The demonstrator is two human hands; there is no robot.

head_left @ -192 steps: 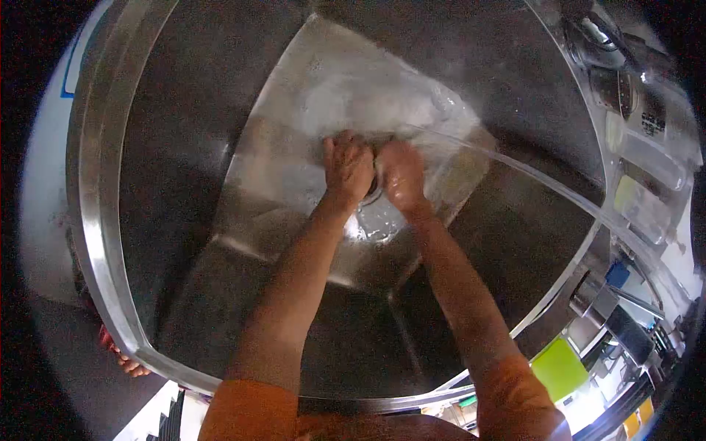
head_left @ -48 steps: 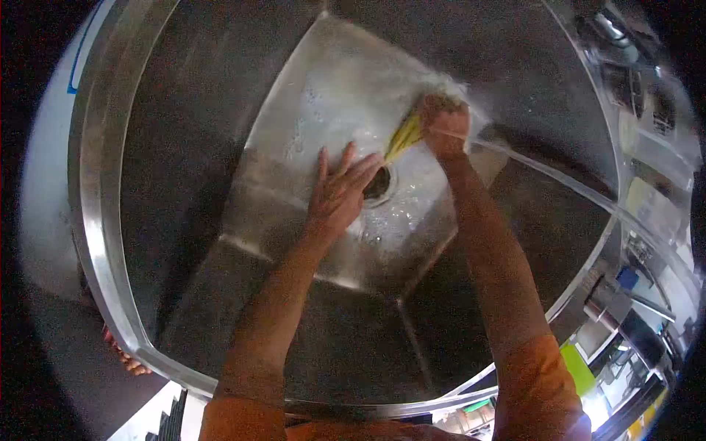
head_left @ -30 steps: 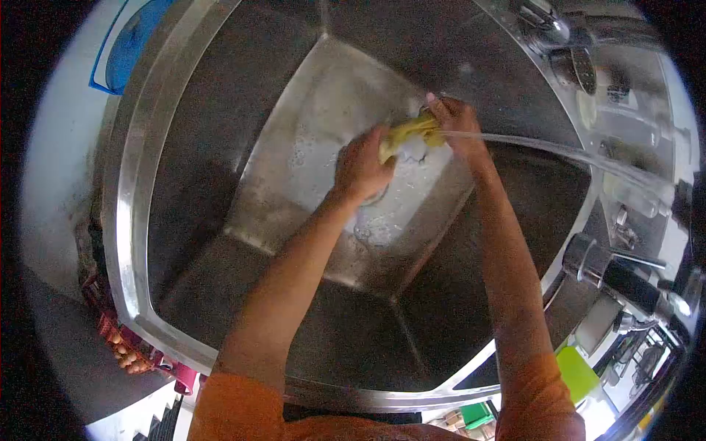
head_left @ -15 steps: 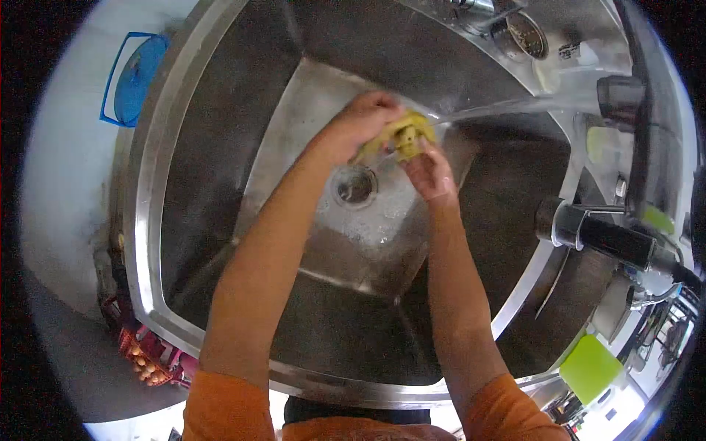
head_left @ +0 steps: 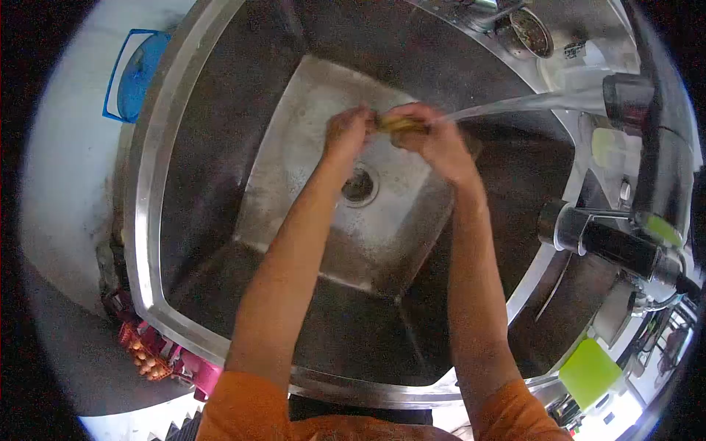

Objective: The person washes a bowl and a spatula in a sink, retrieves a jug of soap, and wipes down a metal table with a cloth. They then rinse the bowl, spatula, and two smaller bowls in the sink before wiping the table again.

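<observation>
Over the sink basin, a yellow cloth (head_left: 393, 123) is bunched narrow between my two hands, blurred by motion. My left hand (head_left: 348, 135) is closed at its left end. My right hand (head_left: 440, 145) has its fingers wrapped round the right end. A stream of water (head_left: 507, 106) runs from the black tap head (head_left: 625, 99) on the right and reaches my right hand. Below and between the hands lies the round drain (head_left: 359, 187) in the sink floor. The hands hide part of the cloth.
The steel sink (head_left: 151, 242) has a raised rim all round. A black tap body (head_left: 618, 242) juts in at the right. A blue-framed item (head_left: 140, 77) lies left, eggs in a red basket (head_left: 147, 360) lower left, a green board (head_left: 590, 373) lower right.
The cloth went from loosely spread to narrow and bunched between my hands. My right hand rose and moved slightly right, my left slightly down. Foamy water around the drain has thinned.
</observation>
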